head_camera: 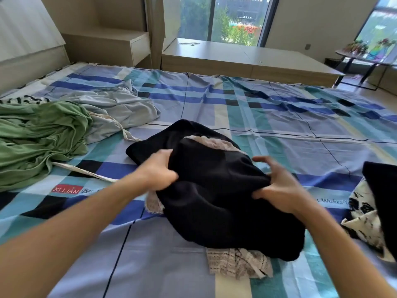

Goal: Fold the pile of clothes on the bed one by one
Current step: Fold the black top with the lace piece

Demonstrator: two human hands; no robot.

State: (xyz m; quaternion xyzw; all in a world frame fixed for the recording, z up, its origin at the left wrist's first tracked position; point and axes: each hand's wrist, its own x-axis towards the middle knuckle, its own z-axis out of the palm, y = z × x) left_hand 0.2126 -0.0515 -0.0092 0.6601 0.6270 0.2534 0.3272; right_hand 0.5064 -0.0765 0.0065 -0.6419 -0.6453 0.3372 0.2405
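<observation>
Bed [279, 117] with checked sheet fills most of the frame; its middle is kept as the work area, which fits the task. Green garment [36, 138] lies crumpled at mid left, and grey garment [116, 110] is just behind it and touching, with a pale strap trailing toward centre. Both look unfolded, likely the waiting pile parked off to one side.

Black garment [214, 190], the piece in hand, is bunched at centre to lower centre. Its upper part is lifted off the sheet and its lower part rests on it. It is probably pulled out in front so it can be spread flat.

At the right edge a black piece [382, 190] sits on a black-and-white patterned piece [363, 214], seemingly a done stack, though it is cut off so not certain.

Left hand [158, 171] has its fingers curled, gripping the garment's left edge. Right hand [277, 186] pinches the right edge between thumb and fingers. The two are held apart, likely to open the cloth.

Lace trim [236, 263] pokes out under the lower hem and at the top
</observation>
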